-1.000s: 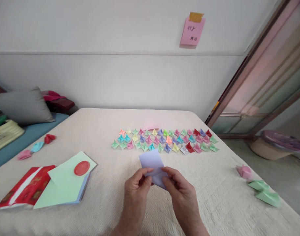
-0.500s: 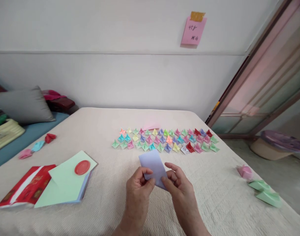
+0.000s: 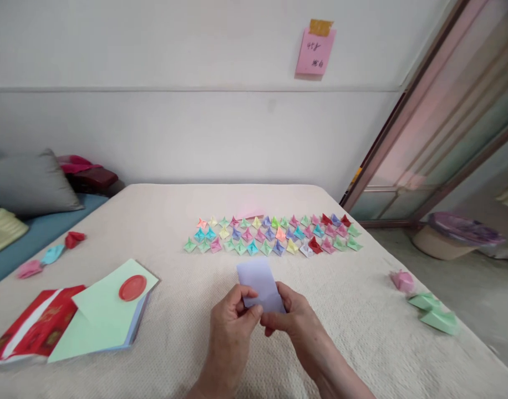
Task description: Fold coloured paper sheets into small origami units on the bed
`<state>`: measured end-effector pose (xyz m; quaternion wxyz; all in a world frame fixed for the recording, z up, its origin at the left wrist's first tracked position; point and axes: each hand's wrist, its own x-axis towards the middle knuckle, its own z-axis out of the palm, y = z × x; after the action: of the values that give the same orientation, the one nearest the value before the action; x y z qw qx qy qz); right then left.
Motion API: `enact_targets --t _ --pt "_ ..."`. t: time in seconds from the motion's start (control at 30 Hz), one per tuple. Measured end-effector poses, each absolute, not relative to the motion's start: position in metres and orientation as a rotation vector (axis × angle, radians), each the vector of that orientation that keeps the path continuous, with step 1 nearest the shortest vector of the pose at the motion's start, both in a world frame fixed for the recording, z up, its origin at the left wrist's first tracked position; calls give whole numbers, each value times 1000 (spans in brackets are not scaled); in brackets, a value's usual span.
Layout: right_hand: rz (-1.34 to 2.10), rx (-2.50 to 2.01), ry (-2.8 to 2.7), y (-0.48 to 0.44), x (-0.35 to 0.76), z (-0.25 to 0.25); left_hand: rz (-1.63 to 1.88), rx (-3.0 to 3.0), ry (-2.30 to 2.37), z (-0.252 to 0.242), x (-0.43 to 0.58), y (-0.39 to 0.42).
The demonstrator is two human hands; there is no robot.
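Note:
A folded lavender paper is held between both hands, above the cream cloth. Its left edge and lower corner are pinched by my left hand, thumb in front. My right hand grips the paper's lower right side, with the thumb along the bottom edge near the left thumb. Beyond the hands, three rows of small folded paper pieces in many colours lie on the cloth. A pink paper sheet rests behind the rows.
At left lie a red packet, a green paper stack with a red disc, and crumpled papers. Green folded papers and a pink one sit by the right edge. A bin stands beyond.
My right hand has closed in on the paper, its raised index finger now lowered against the edge and its thumb moved left along the bottom. The view has shifted slightly right.

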<state>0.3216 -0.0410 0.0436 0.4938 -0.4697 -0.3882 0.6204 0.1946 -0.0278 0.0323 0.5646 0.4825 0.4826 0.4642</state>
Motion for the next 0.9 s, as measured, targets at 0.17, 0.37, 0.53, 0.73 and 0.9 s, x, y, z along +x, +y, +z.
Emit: enact_targets --t 0.17,0.37,0.53,0.73,0.9 --pt "1596 -1149 -899 -41 335 39 1136 1115 1176 30 182 -19" --pt "1472 -1279 -937 -39 365 43 1357 1033 1198 41 148 7" --pt "1395 -1284 -969 -37 362 50 1203 1009 1081 49 157 4" --pt "1570 -1176 -910 -39 341 46 1053 1090 905 46 180 -14" --pt "1499 -1213 -888 -40 340 45 1037 1050 927 48 181 -16"
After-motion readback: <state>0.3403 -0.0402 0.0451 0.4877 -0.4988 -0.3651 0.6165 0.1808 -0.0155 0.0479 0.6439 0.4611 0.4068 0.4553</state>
